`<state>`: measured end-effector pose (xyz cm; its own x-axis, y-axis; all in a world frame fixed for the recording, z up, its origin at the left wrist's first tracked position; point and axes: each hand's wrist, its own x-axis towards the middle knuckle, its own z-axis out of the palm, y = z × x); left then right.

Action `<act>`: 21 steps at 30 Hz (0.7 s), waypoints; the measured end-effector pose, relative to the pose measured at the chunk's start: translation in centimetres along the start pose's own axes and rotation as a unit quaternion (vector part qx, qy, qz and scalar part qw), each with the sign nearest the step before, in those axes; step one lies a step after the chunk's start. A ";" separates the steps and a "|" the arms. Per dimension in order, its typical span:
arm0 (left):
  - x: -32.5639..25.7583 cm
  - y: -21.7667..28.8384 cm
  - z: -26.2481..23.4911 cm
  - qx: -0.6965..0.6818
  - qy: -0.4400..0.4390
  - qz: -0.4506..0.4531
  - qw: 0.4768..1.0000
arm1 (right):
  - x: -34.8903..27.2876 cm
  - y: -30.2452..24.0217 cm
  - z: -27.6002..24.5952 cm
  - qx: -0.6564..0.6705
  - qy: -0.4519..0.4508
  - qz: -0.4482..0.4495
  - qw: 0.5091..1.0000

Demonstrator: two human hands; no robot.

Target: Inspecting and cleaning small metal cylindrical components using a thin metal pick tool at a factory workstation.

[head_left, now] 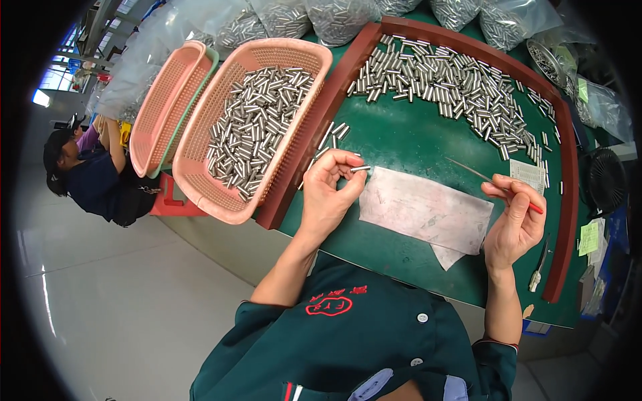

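Observation:
Between the thumb and fingers of my left hand (326,194) is a small shiny metal pin (360,168), held just off the left end of a stained white cloth (421,208). My right hand (515,227) grips a thin pointed tool with a red handle (535,208); it looks like a needle file, and its slim metal shaft points left over the cloth. A few loose pins (334,132) lie beyond my left hand, by the wooden rail. Farther back, a wide heap of similar pins (435,83) spreads over the green tabletop (394,140).
Reddish-brown rails (570,200) border the work area. Left stands a pink basket (224,212) of pins, with stacked baskets (150,144) beside it. Bags of pins (341,20) line the back. A white-handled tool (536,279) and black fan (605,180) are at right. Another person (90,177) sits far left.

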<state>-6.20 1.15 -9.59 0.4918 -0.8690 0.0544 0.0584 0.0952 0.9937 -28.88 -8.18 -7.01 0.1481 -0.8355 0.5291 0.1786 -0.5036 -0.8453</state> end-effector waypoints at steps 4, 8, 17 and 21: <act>-0.1 1.0 0.2 0.048 0.004 0.003 0.999 | 0.1 -0.4 0.1 -0.002 0.001 -0.001 1.000; 0.0 5.6 0.4 0.286 0.032 0.257 0.922 | 0.1 -0.1 -0.1 0.003 0.009 0.000 1.000; 2.9 10.1 -0.7 0.509 0.241 0.331 0.757 | 0.4 -0.7 -0.3 0.028 0.011 -0.002 1.000; 6.1 7.4 3.5 0.431 0.079 0.336 0.833 | 0.5 -0.6 -0.6 0.035 0.014 -0.011 0.999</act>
<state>-5.81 -5.20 -1.59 0.2740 -0.6780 0.6821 -0.8895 0.0911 0.4478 -29.47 -8.38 -6.29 0.1173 -0.8306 0.5444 0.2490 -0.5060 -0.8258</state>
